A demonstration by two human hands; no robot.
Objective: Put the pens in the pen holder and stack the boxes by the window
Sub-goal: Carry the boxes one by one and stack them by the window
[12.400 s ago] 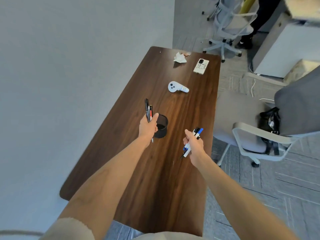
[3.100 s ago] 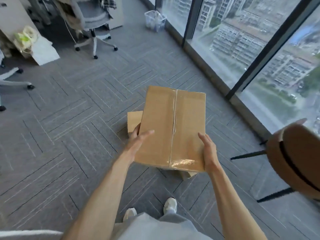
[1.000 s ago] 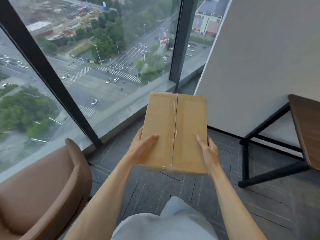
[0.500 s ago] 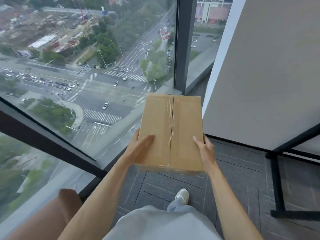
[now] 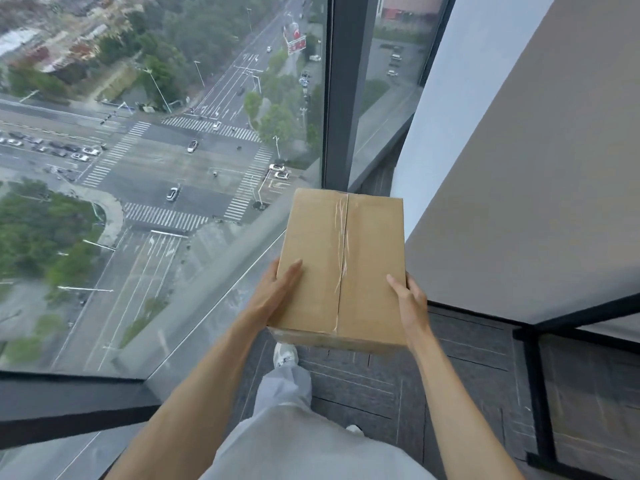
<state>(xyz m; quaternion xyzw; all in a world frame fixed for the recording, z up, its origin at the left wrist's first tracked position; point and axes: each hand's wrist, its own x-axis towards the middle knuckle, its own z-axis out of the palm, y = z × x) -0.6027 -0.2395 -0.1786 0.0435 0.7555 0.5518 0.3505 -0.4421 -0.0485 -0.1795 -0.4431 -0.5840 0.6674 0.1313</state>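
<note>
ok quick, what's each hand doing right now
left hand: grips the box at its left edge
right hand: grips the box at its right edge

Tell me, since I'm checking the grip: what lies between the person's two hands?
The cardboard box fills that stretch: the left hand grips its left edge, the right hand its right edge, thumbs on top. The head view shows it.

Person is holding cardboard box [image 5: 341, 268] above the carpet floor [image 5: 467, 358]. Left hand [image 5: 277, 292] is gripping its 9 o'clock edge and right hand [image 5: 408, 299] its 3 o'clock edge, thumbs lying on top. Window [image 5: 173, 133] is spanning 9 to 12 o'clock. Wall [image 5: 519, 168] is sitting at 2 o'clock, black frame [image 5: 533, 375] at 4, white shoe [image 5: 285, 353] under the box's 7 o'clock corner.
</note>
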